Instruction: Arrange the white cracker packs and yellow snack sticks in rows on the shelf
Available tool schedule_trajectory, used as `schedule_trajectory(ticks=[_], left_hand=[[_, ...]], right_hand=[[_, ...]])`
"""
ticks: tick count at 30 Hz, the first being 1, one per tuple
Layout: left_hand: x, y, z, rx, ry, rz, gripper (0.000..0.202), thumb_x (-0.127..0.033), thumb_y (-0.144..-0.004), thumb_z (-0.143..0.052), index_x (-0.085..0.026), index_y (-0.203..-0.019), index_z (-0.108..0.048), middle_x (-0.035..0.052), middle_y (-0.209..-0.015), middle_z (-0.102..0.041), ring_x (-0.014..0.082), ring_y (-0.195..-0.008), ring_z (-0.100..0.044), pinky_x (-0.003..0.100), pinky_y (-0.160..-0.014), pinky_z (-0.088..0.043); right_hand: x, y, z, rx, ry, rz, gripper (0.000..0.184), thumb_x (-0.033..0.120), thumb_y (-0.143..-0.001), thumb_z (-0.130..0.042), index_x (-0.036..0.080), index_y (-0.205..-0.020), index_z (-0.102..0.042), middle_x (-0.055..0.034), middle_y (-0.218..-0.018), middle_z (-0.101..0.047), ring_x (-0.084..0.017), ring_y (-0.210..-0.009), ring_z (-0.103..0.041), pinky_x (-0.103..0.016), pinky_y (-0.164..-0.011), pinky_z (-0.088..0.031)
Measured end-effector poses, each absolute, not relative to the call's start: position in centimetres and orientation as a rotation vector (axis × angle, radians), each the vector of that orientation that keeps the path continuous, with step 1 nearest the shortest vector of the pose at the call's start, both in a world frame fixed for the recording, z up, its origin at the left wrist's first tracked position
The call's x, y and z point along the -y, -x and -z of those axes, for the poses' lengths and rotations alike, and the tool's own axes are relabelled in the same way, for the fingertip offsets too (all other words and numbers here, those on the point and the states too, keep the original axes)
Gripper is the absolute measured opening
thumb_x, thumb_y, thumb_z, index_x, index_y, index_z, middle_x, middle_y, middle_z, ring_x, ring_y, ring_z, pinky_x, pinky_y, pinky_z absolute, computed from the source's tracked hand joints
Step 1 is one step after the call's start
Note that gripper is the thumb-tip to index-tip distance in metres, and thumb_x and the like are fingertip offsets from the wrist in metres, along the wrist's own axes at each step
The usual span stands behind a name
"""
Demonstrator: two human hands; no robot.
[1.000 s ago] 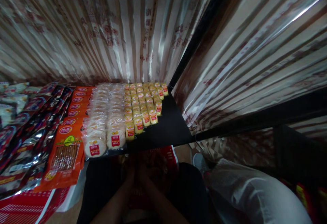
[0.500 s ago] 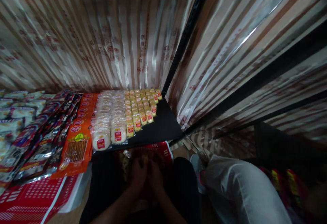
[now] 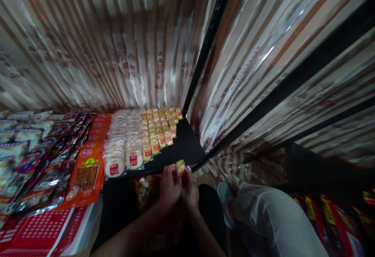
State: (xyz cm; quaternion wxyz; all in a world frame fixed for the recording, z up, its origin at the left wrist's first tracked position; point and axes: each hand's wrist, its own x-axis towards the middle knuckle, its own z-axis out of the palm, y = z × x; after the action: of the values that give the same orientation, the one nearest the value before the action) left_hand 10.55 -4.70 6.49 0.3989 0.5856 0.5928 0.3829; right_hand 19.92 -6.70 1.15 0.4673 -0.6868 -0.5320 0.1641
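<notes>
Just above the shelf's front edge, a small yellow wrapped snack (image 3: 180,167) is pinched between both hands. My left hand (image 3: 170,184) grips its left side, and my right hand (image 3: 190,188) has fingers closed at its right side. On the black shelf (image 3: 189,141) beyond stand rows of similar yellow wrapped snacks (image 3: 154,144), stepping back toward the corner post. To their left are rows of round white crackers in clear wrap (image 3: 134,158). Below my wrists, in shadow, lies a clear bag of yellowish snacks (image 3: 142,194).
Orange snack bags (image 3: 88,171), dark glossy packets (image 3: 48,182) and white packets (image 3: 26,134) fill the shelf's left. A red basket (image 3: 32,229) is at lower left. A black post (image 3: 202,61) marks the corner. A person's pale trouser leg (image 3: 263,210) is close on the right.
Both hands have risen from the dark area over my lap to the shelf's front edge, bringing the small yellow snack into clear view. The camera view has shifted slightly.
</notes>
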Motion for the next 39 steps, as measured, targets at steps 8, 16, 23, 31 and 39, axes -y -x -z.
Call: schedule_trajectory(ticks=[8, 16, 23, 31, 39], left_hand=[[-1.0, -12.3, -7.8, -1.388, -1.566, -1.095, 0.024, -0.011, -0.081, -0.041, -0.017, -0.101, -0.053, 0.0077, -0.103, -0.058, 0.0145, -0.094, -0.058, 0.031, -0.089, -0.048], [-5.2, -12.2, -7.4, -1.571, -1.964, -0.956, 0.039, -0.003, -0.073, -0.042, -0.014, -0.107, -0.058, 0.0095, -0.119, -0.058, 0.022, -0.118, -0.047, 0.04, -0.106, -0.035], [-6.5, -10.7, -6.7, -1.596, -2.288, -0.777, 0.045, -0.004, -0.075, -0.041, -0.01, -0.117, -0.056, 0.0126, -0.125, -0.056, 0.0253, -0.126, -0.04, 0.042, -0.108, -0.032], [-6.5, -9.5, -6.1, -1.582, -2.349, -0.622, 0.048, -0.003, -0.078, -0.037, -0.008, -0.125, -0.05, 0.0124, -0.132, -0.05, 0.0243, -0.13, -0.035, 0.04, -0.108, -0.031], [-6.5, -9.0, -6.4, -1.606, -2.424, -0.419, 0.05, -0.005, -0.08, -0.035, -0.008, -0.129, -0.046, 0.0093, -0.137, -0.046, 0.0235, -0.132, -0.03, 0.04, -0.107, -0.031]], right_hand=[[-0.7, -21.7, -3.8, 1.228, 1.645, -0.396, 0.04, 0.038, -0.076, -0.055, 0.017, -0.109, -0.055, -0.0083, -0.093, -0.058, -0.018, -0.077, -0.059, -0.032, -0.068, -0.053], [-6.6, -22.1, -3.9, 1.267, 1.695, -0.379, 0.045, 0.039, -0.075, -0.055, 0.014, -0.112, -0.056, -0.0084, -0.095, -0.055, -0.015, -0.072, -0.056, -0.027, -0.063, -0.052], [-9.2, -21.8, -4.0, 1.356, 1.747, -0.342, 0.042, 0.037, -0.076, -0.053, 0.014, -0.111, -0.057, -0.01, -0.096, -0.056, -0.017, -0.076, -0.056, -0.031, -0.068, -0.05], [-10.5, -21.6, -2.5, 1.345, 1.693, -0.383, 0.042, 0.041, -0.077, -0.055, 0.014, -0.109, -0.058, -0.0103, -0.096, -0.057, -0.019, -0.08, -0.056, -0.032, -0.07, -0.05], [-10.7, -21.8, -2.6, 1.325, 1.669, -0.458, 0.037, 0.038, -0.077, -0.056, 0.014, -0.106, -0.059, -0.0108, -0.097, -0.055, -0.017, -0.072, -0.056, -0.03, -0.063, -0.052]])
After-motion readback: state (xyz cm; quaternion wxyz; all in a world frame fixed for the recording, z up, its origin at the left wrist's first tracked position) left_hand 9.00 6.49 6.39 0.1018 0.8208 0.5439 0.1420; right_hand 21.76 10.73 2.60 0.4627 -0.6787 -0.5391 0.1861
